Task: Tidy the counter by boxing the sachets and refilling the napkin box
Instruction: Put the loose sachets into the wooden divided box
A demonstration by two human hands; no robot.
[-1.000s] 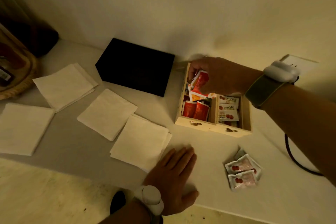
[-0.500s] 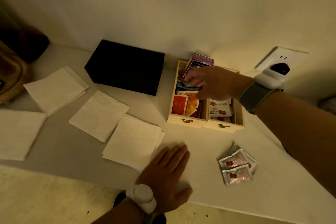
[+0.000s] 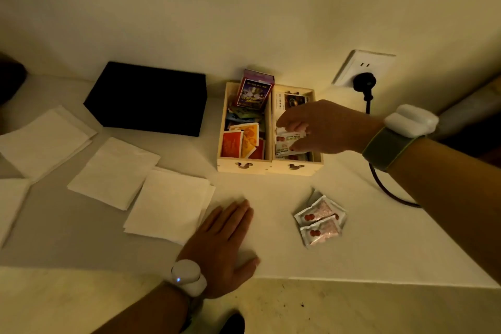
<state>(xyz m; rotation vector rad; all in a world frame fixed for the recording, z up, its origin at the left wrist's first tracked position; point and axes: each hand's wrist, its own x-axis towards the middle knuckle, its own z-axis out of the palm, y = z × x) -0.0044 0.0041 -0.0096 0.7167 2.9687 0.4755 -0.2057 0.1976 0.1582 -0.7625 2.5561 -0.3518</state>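
The right hand (image 3: 322,127) pinches white sachets (image 3: 288,141) in the wooden box's (image 3: 271,168) right compartment; red and orange packets (image 3: 242,142) fill the left. The left hand (image 3: 222,247) lies flat and open on the bench (image 3: 271,198), napkins (image 3: 168,206) just beside it.

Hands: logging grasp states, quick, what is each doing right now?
Left hand: open, flat on the counter, holding nothing.
Right hand: over the wooden box, fingers on white sachets; grip cannot be told.

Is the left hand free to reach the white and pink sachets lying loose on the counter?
Probably yes. The left hand lies flat and empty on the white counter, and the loose white and pink sachets sit to its right with only bare surface between. The right hand is over the wooden box.
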